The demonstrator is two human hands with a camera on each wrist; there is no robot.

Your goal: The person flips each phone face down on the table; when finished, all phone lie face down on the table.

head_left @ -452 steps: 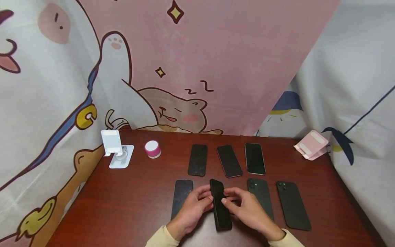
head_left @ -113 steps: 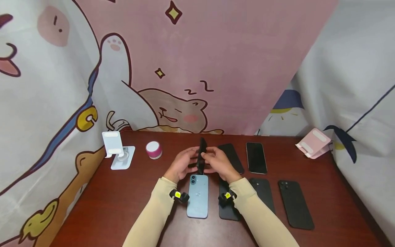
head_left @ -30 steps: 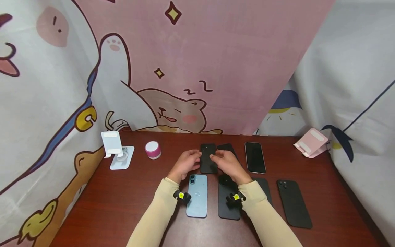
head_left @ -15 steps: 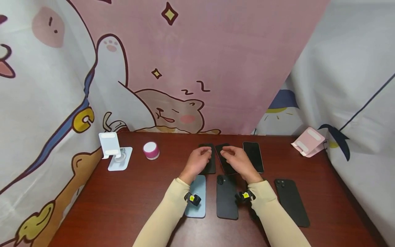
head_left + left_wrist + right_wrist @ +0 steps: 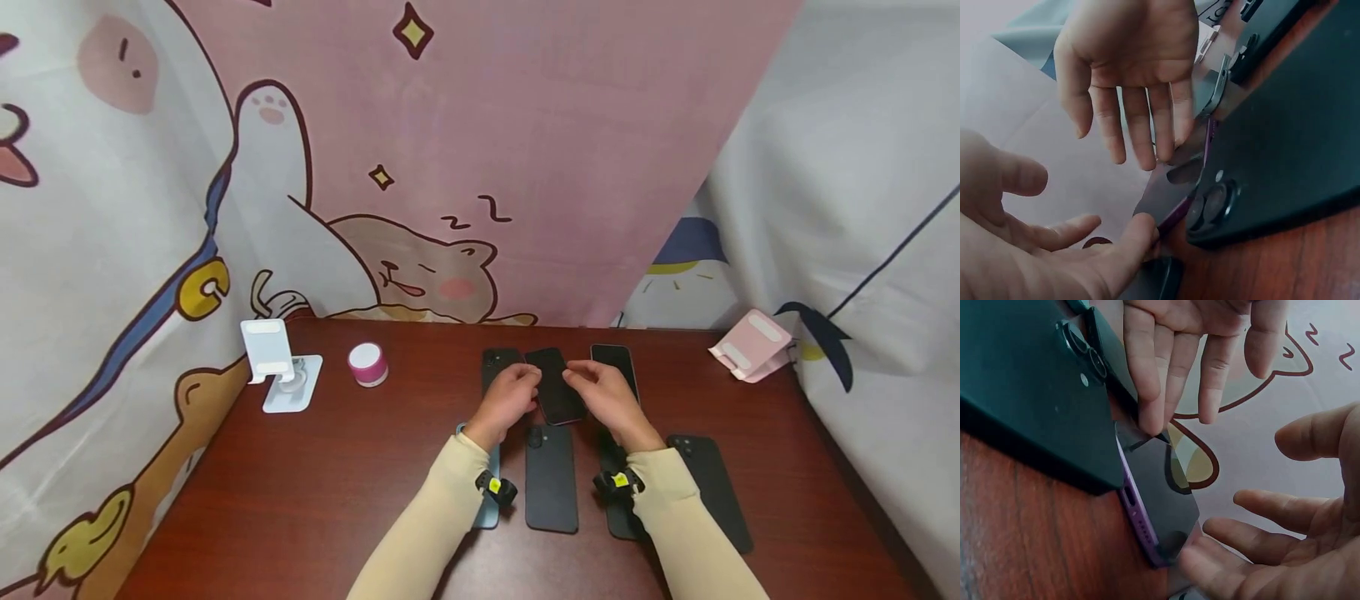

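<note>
A purple-edged phone lies screen up in the middle of the back row. My left hand is at its left side and my right hand at its right, both with relaxed, parted fingers. In the left wrist view, one left fingertip is right at the phone's purple edge. In the right wrist view, the right fingers are close by its near corner. To the left, partly behind my left hand, a black phone lies back up. Another phone lies screen up behind my right hand.
Nearer the front, a dark phone lies back up between a blue phone and two black ones, partly under my forearms. A white stand, a pink-and-white round tub and a pink stand are farther out.
The front-left phone now shows its blue back, and the back-left phone went from screen up to back up. My hands released that phone and moved right, to the purple-edged one.
</note>
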